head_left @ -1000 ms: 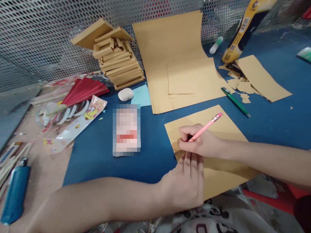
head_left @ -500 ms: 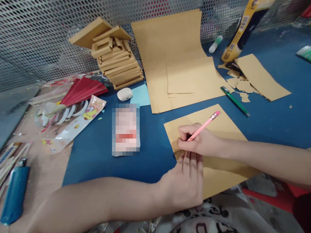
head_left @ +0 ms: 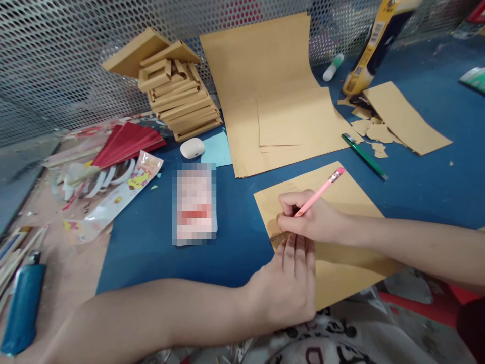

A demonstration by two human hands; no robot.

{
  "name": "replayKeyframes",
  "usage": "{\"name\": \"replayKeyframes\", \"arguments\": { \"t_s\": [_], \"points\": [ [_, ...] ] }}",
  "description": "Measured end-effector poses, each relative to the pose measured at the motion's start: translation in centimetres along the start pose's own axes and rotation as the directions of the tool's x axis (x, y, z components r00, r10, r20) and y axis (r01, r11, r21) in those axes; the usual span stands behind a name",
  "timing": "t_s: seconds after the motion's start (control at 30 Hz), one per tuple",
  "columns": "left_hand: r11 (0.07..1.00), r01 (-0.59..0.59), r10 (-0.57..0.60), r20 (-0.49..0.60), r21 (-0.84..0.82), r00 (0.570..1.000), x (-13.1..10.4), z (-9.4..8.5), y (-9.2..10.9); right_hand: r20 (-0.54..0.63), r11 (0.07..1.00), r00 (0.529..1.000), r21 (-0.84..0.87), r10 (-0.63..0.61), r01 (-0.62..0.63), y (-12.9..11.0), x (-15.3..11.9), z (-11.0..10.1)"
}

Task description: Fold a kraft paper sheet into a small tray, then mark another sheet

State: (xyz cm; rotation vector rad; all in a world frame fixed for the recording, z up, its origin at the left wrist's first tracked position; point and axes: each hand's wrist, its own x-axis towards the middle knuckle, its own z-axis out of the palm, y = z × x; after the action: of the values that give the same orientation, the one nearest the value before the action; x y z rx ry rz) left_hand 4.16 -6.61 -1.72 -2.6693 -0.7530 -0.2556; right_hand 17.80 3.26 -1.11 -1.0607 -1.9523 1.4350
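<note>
A pink pencil slants up and to the right out of my right hand, whose fingers are pinched round it. That hand rests on a brown paper sheet at the front of the blue table. Just below it, my left hand lies flat on the sheet, fingers stretched out side by side, pressing on a ruler of which only a short marked edge shows. The pencil tip is hidden behind my right fingers. Faint lines show near the sheet's top edge.
Behind lie large brown sheets, a stack of folded cardboard pieces and a white case. A green cutter, paper scraps and a glue stick are at right. At left are a red fan and a blue-handled tool.
The whole view has shifted slightly. My right hand and the pencil have moved very slightly relative to the sheet; my left hand stays flat in place.
</note>
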Motion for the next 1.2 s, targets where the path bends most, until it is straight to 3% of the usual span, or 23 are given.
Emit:
{"name": "replayKeyframes", "arguments": {
  "t_s": [1.2],
  "points": [
    [1.000, 0.010, -0.010, -0.012, -0.016, 1.000, 0.09, -0.03, 0.01, 0.042, 0.998, 0.999, -0.050, -0.028, 0.030, -0.03, 0.14, -0.28]
  ]
}}
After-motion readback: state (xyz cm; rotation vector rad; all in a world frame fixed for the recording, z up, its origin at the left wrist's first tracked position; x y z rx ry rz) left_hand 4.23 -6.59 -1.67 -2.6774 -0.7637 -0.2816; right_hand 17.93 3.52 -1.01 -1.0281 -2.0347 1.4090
